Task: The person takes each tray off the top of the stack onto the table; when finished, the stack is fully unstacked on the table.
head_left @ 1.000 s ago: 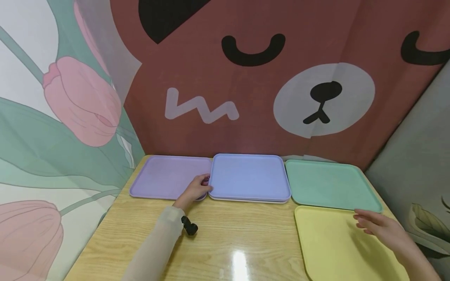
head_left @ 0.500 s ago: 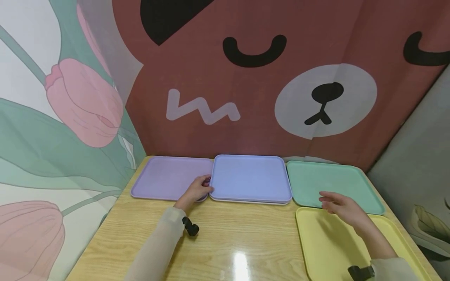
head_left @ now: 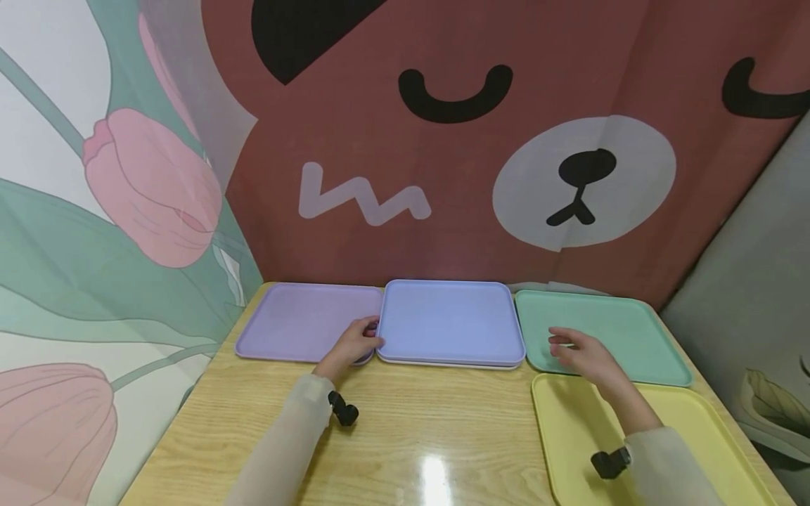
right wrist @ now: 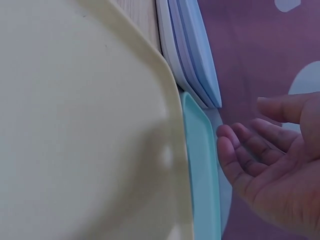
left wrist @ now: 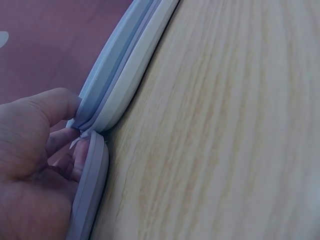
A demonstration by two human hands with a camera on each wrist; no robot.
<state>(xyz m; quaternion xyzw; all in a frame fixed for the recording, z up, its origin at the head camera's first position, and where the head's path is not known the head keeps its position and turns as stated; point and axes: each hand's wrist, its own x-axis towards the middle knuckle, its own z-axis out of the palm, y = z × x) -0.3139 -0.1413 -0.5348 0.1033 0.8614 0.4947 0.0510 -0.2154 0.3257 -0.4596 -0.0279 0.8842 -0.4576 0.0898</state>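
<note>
A periwinkle-blue tray (head_left: 451, 320) tops a stack in the back middle; below it the left wrist view shows a purple tray edge and a white tray (left wrist: 131, 80). My left hand (head_left: 352, 344) grips the blue tray's left edge, thumb on the rim and fingers curled at the stack's corner. Those fingers overlap the right end of a separate purple tray (head_left: 297, 320). My right hand (head_left: 585, 355) hovers over the left part of a green tray (head_left: 623, 337), fingers loosely bent and holding nothing. In the right wrist view the thumb stands apart from the fingers.
A yellow tray (head_left: 633, 450) lies at the front right, under my right forearm. All trays rest on a wood-grain table (head_left: 405, 436). A brown cloth with a bear face (head_left: 455, 176) hangs behind, and a tulip-print cloth (head_left: 152, 190) hangs at the left.
My right hand has moved left and away from me, from above the yellow tray to above the green tray. My left hand has stayed at the blue tray's edge.
</note>
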